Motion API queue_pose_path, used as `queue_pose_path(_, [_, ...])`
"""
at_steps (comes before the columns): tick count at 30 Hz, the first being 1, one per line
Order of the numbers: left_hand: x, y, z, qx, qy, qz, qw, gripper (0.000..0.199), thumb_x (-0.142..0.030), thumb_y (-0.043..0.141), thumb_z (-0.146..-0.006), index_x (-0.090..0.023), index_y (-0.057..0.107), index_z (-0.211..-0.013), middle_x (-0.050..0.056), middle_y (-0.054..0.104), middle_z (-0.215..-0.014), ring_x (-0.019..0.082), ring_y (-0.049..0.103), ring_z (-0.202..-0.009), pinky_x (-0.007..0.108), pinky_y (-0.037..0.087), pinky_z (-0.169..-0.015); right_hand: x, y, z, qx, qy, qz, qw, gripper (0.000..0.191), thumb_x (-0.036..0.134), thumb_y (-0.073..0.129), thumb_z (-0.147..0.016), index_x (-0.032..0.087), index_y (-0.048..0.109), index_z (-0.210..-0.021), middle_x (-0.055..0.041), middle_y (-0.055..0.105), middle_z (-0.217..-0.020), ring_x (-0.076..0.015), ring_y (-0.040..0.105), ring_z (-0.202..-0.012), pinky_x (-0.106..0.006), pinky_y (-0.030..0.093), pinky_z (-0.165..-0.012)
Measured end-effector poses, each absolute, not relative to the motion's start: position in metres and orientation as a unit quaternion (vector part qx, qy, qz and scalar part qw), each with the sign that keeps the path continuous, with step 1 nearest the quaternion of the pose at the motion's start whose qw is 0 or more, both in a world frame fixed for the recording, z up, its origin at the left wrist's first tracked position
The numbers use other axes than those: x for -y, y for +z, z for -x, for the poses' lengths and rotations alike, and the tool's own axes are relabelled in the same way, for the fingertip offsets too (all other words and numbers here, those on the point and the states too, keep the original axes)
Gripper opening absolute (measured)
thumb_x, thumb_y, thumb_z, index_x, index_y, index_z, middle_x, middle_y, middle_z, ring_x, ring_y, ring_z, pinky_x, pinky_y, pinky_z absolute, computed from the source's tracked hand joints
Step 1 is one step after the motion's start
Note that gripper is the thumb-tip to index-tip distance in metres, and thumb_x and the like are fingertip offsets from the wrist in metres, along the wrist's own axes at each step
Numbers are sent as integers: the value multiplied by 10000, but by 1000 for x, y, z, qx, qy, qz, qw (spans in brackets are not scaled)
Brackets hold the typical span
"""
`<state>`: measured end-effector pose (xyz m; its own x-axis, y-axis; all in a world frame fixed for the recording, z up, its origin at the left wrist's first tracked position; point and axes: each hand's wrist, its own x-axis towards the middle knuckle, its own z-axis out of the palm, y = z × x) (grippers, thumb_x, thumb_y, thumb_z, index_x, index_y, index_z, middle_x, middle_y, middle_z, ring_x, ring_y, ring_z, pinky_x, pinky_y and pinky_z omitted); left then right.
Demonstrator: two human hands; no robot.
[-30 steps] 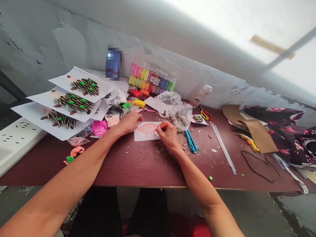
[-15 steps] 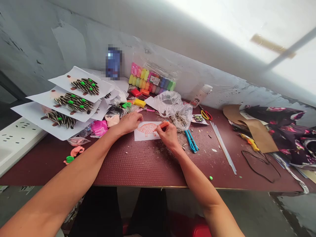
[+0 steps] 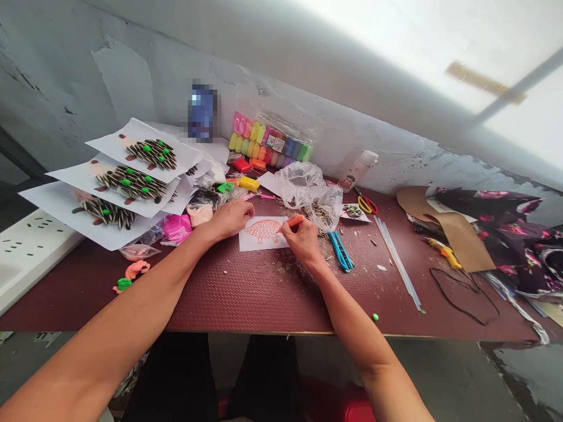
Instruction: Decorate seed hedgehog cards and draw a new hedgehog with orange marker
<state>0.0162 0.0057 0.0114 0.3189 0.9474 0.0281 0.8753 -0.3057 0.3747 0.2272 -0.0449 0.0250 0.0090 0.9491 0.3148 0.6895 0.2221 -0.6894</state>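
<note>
My right hand (image 3: pixel 303 239) is closed around an orange marker (image 3: pixel 295 221) at the right side of a small white sheet of paper (image 3: pixel 246 243). An orange drawing of a rounded animal (image 3: pixel 263 230), with short strokes over its body and small legs, fills much of the sheet. The hand hides the sheet's right end. My left hand (image 3: pixel 234 217) rests at the sheet's upper left edge, its fingers laid down and grasping nothing. Just right of my right hand lies a blue utility knife (image 3: pixel 341 251).
Stacked sheets with seed-covered hedgehog pictures (image 3: pixel 132 181) stand at left beside a white power strip (image 3: pixel 26 246). Behind are coloured clay packs (image 3: pixel 270 143), a plastic bag (image 3: pixel 303 184) and a white bottle (image 3: pixel 359 170). Scissors (image 3: pixel 367 204), clear glue sticks (image 3: pixel 398 264) and a yellow glue gun (image 3: pixel 446 253) lie at right.
My right hand, with the orange marker, has shifted slightly to the right over the sheet. My left hand has stayed in place.
</note>
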Motion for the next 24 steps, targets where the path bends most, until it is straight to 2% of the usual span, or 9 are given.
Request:
queue_pose_path(18, [-6, 11, -16, -567, 124, -799, 156, 306, -168, 481, -888, -212, 742, -1041, 98, 723, -1117, 266, 661, -1052, 353, 500, -858, 45, 23, -229, 690, 159, 607, 361, 239, 302, 533, -774, 224, 451, -563, 39, 499, -526, -106, 424, -507, -246, 333, -566])
queue_pose_path(24, [-5, 11, -15, -564, 125, -803, 148, 299, -176, 484, -885, -215, 740, -1035, 94, 724, -1110, 264, 663, -1050, 350, 501, -852, 44, 23, -229, 690, 192, 592, 370, 211, 282, 534, -772, 217, 497, -574, 35, 505, -547, -112, 448, -525, -242, 354, -557])
